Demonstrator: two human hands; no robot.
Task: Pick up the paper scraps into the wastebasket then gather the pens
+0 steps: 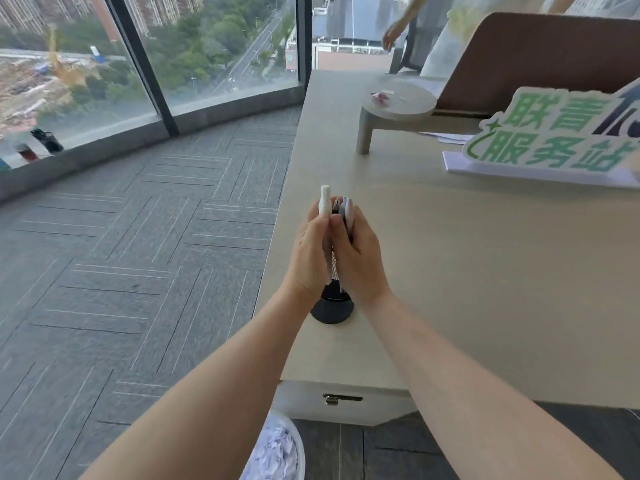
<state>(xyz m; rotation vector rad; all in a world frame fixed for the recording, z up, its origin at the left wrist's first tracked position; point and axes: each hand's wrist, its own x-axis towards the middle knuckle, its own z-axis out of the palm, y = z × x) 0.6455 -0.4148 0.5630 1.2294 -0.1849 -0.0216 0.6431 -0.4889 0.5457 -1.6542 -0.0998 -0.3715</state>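
Note:
Both hands are pressed together around a bundle of pens (341, 206) held upright near the desk's left edge. My left hand (308, 254) grips the bundle from the left, with a white pen (325, 199) sticking up highest. My right hand (360, 258) closes on it from the right. Just below the hands a black pen holder (332, 308) stands on the beige desk (485, 271). At the bottom edge, on the floor, a white wastebasket (300, 448) holds paper scraps (273, 452).
A small round grey stand (398, 105) with a pink scrap (379, 96) on it sits at the desk's far side. A green and white sign (554, 140) stands at the right. Another person's hand (393, 34) shows at the top. Grey carpet and windows lie to the left.

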